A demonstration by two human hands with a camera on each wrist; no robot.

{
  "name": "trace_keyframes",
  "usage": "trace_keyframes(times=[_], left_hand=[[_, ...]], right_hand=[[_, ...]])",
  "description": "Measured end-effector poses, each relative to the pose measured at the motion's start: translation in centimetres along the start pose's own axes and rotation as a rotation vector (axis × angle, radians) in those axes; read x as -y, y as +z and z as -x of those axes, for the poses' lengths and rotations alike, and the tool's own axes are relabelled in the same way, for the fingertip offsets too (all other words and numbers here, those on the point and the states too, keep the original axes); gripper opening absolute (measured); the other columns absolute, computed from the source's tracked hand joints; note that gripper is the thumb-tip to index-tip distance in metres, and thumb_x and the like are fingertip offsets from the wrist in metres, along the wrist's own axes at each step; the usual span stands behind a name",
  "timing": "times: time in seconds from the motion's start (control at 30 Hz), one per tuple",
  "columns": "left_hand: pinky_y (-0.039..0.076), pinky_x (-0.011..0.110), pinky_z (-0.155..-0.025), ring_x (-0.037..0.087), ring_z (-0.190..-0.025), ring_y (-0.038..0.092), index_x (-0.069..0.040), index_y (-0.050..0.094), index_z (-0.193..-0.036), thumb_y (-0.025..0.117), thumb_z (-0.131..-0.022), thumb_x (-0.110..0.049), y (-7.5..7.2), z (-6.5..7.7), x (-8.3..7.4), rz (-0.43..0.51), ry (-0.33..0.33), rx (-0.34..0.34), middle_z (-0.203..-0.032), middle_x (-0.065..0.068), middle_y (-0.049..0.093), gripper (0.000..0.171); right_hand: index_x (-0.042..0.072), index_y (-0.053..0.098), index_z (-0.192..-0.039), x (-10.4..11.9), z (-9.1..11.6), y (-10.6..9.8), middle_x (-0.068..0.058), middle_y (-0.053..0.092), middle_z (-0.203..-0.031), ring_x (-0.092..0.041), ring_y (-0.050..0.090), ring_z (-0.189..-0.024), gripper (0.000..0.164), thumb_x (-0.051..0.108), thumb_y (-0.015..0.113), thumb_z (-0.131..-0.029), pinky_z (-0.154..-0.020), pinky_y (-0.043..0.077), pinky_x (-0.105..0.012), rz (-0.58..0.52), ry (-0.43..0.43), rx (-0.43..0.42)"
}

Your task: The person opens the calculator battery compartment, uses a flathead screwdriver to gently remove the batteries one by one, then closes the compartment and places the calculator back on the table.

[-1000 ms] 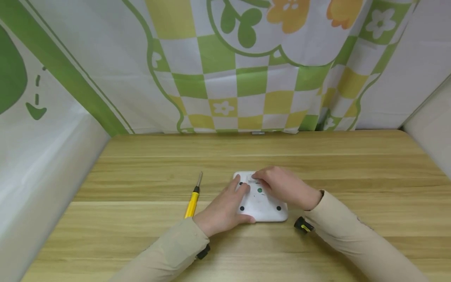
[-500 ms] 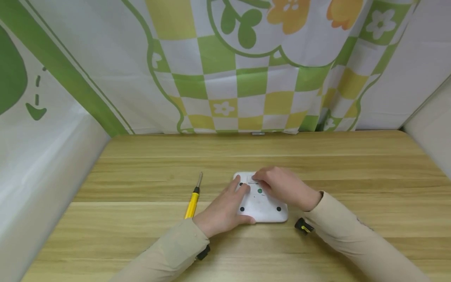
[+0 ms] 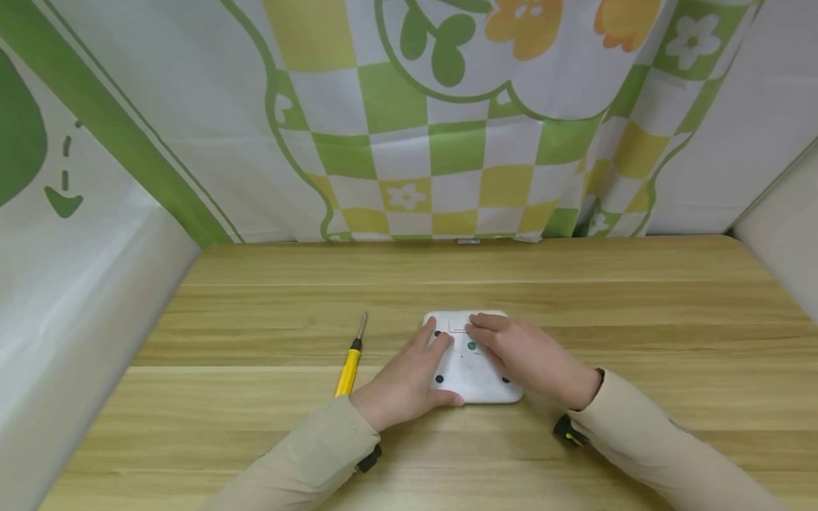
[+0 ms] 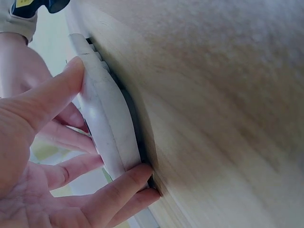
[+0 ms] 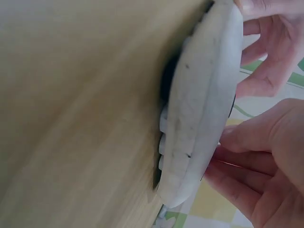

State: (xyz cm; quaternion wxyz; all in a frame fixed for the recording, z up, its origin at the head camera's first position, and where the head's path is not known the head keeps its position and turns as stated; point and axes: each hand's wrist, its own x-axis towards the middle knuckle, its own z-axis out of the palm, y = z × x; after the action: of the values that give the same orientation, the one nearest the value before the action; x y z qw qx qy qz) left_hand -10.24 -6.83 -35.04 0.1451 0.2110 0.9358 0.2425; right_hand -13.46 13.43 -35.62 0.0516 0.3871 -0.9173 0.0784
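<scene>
A white calculator (image 3: 478, 383) lies face down on the wooden table, its keys (image 5: 163, 142) showing along the underside in the right wrist view. Dark round feet and a green dot mark its back, with a small rectangular battery cover (image 3: 456, 325) seated near the far edge. My left hand (image 3: 405, 380) holds the calculator, thumb at the near edge and fingers spread over the left side and back. Beside the cover, the fingertips of my right hand (image 3: 533, 358) touch the back, its fingers loosely bent with nothing between them.
A screwdriver (image 3: 348, 369) with a yellow handle lies left of the calculator, tip pointing away, close to my left wrist. Behind the wooden table (image 3: 607, 284) hangs a green and yellow checked curtain (image 3: 454, 156).
My right hand has shifted slightly right and toward me, off the battery cover, and its fingers have straightened somewhat. My left hand and the calculator have stayed in place.
</scene>
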Motion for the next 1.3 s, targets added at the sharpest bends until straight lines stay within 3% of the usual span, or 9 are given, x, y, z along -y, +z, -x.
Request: trace_keyframes(times=[0.27, 0.7, 1.07, 1.3], left_hand=[[0.036, 0.048, -0.108, 0.043, -0.138, 0.031, -0.004, 0.039, -0.142, 0.075, -0.081, -0.038, 0.0, -0.1, 0.0, -0.001, -0.004, 0.002, -0.155, 0.027, 0.017, 0.079], [0.037, 0.047, -0.108, 0.042, -0.139, 0.031, -0.004, 0.04, -0.14, 0.076, -0.081, -0.037, 0.0, -0.1, -0.1, -0.001, -0.001, 0.004, -0.155, 0.027, 0.018, 0.077], [0.037, 0.048, -0.108, 0.042, -0.138, 0.032, -0.004, 0.041, -0.139, 0.077, -0.08, -0.037, -0.1, -0.1, -0.1, 0.016, 0.005, 0.0, -0.154, 0.026, 0.02, 0.076], [0.039, 0.048, -0.106, 0.042, -0.135, 0.036, -0.004, 0.04, -0.14, 0.077, -0.08, -0.037, -0.3, 0.1, -0.1, 0.018, -0.001, -0.002, -0.154, 0.03, 0.017, 0.078]], right_hand=[[-0.006, 0.06, -0.124, 0.1, 0.7, 0.4, -0.019, 0.057, -0.129, -0.031, 0.06, -0.115, 0.033, 0.003, 0.06, -0.092, -0.086, 0.054, -0.038, 0.091, -0.072, -0.05], [-0.007, 0.06, -0.123, 0.5, 0.7, 0.5, -0.019, 0.057, -0.128, -0.031, 0.059, -0.117, 0.034, 0.0, 0.061, -0.09, -0.087, 0.054, -0.039, 0.133, -0.065, -0.055], [-0.005, 0.057, -0.128, 0.3, 1.2, 0.5, -0.021, 0.056, -0.131, -0.033, 0.056, -0.12, 0.041, 0.008, 0.064, -0.089, -0.095, 0.05, -0.042, 0.036, -0.054, -0.059], [0.001, 0.056, -0.132, 0.1, 1.7, 0.4, -0.028, 0.052, -0.132, -0.041, 0.052, -0.121, 0.04, 0.011, 0.06, -0.093, -0.097, 0.047, -0.049, -0.085, 0.049, -0.047]])
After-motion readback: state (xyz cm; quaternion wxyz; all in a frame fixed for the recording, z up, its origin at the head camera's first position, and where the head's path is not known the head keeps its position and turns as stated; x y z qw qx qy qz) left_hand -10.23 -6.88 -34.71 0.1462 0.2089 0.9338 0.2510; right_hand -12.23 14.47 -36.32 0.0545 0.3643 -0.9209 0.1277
